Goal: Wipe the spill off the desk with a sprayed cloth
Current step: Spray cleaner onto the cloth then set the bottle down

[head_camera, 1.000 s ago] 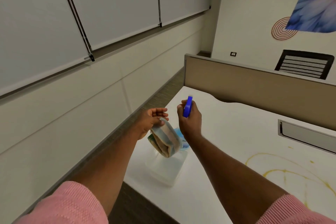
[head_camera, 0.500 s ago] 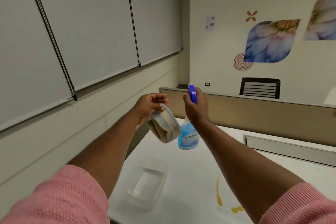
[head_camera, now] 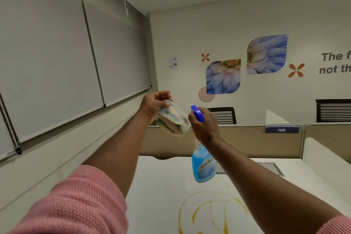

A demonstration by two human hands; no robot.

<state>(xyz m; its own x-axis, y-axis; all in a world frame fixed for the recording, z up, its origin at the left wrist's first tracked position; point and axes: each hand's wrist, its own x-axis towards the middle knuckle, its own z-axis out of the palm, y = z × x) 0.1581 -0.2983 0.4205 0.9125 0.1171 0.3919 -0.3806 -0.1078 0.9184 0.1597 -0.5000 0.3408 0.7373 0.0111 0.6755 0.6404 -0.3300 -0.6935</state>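
My left hand (head_camera: 152, 104) holds a folded beige and pale blue cloth (head_camera: 173, 118) up at chest height, fingers curled over its top. Right beside it, my right hand (head_camera: 204, 124) grips the neck of a spray bottle (head_camera: 203, 165) filled with blue liquid; its blue trigger head (head_camera: 197, 113) points left at the cloth. Both are raised well above the white desk (head_camera: 163, 186). A yellow spill (head_camera: 210, 213) in looping streaks lies on the desk below my right forearm.
A beige partition (head_camera: 247, 140) with a "109" label (head_camera: 281, 129) runs along the desk's far edge. A grey cable hatch (head_camera: 266, 168) sits in the desk. Two black chairs (head_camera: 226, 115) stand behind the partition. Window blinds (head_camera: 57, 62) line the left wall.
Both hands have risen with the cloth and the bottle, and my view has tilted up and to the right. The clear tray seen earlier on the desk has dropped out of view.
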